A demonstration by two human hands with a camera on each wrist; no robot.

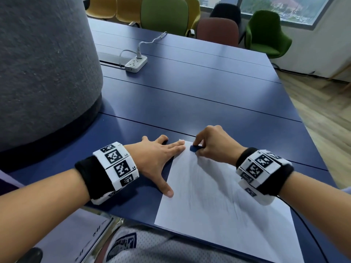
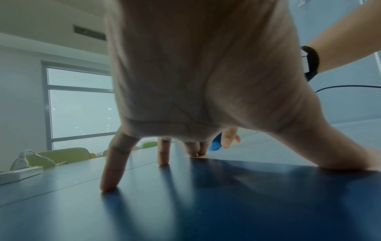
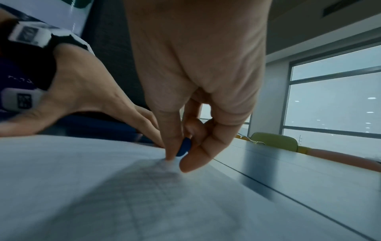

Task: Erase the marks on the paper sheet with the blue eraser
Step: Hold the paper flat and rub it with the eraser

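A white paper sheet [image 1: 218, 209] lies on the blue table [image 1: 190, 95] near its front edge, with faint grey pencil marks [image 1: 197, 188] smeared down its middle. My right hand [image 1: 206, 143] pinches the blue eraser [image 1: 195, 148] and holds it down on the sheet's far left corner. The right wrist view shows the eraser [image 3: 184, 147] between thumb and fingers, touching the paper [image 3: 103, 187]. My left hand [image 1: 161, 158] lies spread flat, fingertips [image 1: 179, 143] on the sheet's far corner and thumb [image 1: 168, 190] on its left edge. In the left wrist view the eraser [image 2: 215, 144] shows beyond my fingers [image 2: 164, 151].
A large grey felt-covered column [image 1: 43, 69] stands on the table at the left. A white power strip [image 1: 135, 63] with its cable lies farther back. Green, yellow and brown chairs [image 1: 218, 29] line the far side. A black cable [image 1: 303, 224] runs from my right wrist over the sheet.
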